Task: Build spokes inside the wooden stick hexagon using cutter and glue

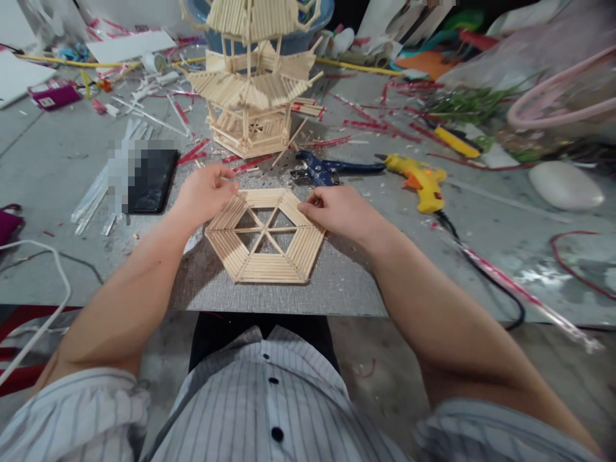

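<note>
A flat hexagonal frame point(272, 269) of pale wooden sticks, with spokes crossing its open centre, lies near the table's front edge. At its upper left corner, my left hand point(206, 192) has its fingers curled in against the rim. My right hand point(339, 208) pinches the upper right side, thumb and forefinger close together. Some fingertips are hidden behind each hand. Just beyond the frame stands a tiered pagoda model point(253, 90) built from the same kind of sticks.
Blue-handled cutters point(332, 168) and a yellow glue gun point(418, 179) lie at the right, with a white computer mouse point(565, 185) farther over. To the left are a black phone point(156, 183) and clear glue sticks point(99, 173). Red-and-clear wrapper strips litter the back.
</note>
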Demonstrator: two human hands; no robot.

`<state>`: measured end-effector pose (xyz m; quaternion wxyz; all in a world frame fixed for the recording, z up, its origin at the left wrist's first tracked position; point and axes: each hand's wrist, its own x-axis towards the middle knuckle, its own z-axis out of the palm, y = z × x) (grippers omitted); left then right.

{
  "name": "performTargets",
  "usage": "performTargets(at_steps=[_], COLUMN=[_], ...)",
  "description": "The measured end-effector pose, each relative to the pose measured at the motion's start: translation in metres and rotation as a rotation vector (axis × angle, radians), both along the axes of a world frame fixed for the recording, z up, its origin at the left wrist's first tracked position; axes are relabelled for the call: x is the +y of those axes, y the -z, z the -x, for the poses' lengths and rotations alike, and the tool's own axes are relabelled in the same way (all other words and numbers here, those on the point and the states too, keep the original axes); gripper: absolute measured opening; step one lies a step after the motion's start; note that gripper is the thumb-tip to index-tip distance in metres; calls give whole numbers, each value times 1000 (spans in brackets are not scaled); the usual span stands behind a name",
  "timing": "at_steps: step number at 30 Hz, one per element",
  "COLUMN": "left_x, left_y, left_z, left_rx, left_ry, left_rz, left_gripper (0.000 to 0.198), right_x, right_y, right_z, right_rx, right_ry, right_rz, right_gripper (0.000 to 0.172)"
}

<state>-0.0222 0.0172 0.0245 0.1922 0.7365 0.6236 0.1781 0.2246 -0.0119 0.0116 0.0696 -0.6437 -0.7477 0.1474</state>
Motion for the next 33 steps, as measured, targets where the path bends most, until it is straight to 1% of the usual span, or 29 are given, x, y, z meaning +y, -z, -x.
performTargets(at_steps=[3,6,10,13,15,18,20,23,26,28,30,33], left_x=[-3,-5,-7,-11,-13,-14,-14,-11,-4,3,11,21], left_y=[-6,-10,-10,-9,-8,-6,-6,-6,-5,-3,1,7], left_z=[1,3,2,-2,-4,-7,-8,-7,-2,4,11,21], left_rx=[156,300,390,428,434,403,358,301,253,230,233,250], left_ry=[19,87,204,241,239,203,173,116,31,-44,-113,-160], left_rz=[-15,23,80,80,72,29,-3,-35,-50,-88,-173,-174], left_gripper=[31,38,48,50,52,54,51,44,39,35,32,32], right_x=[-2,-6,-8,-9,-10,-12,-13,-13,-13,-13,-13,-12], right_y=[-2,-3,-4,-2,-2,-3,-4,-4,-4,-4,-5,-7], right_z=[1,4,11,17,20,22,22,21,18,17,15,13], right_rx=[-63,-68,-50,-69,-87,-114,-125,-113,-59,-43,-57,-75], right_ry=[15,10,-21,21,65,132,153,148,83,41,27,59], right_rz=[6,-7,20,33,30,27,36,66,90,90,73,4], right_gripper=[32,39,45,46,48,54,56,58,61,58,48,37])
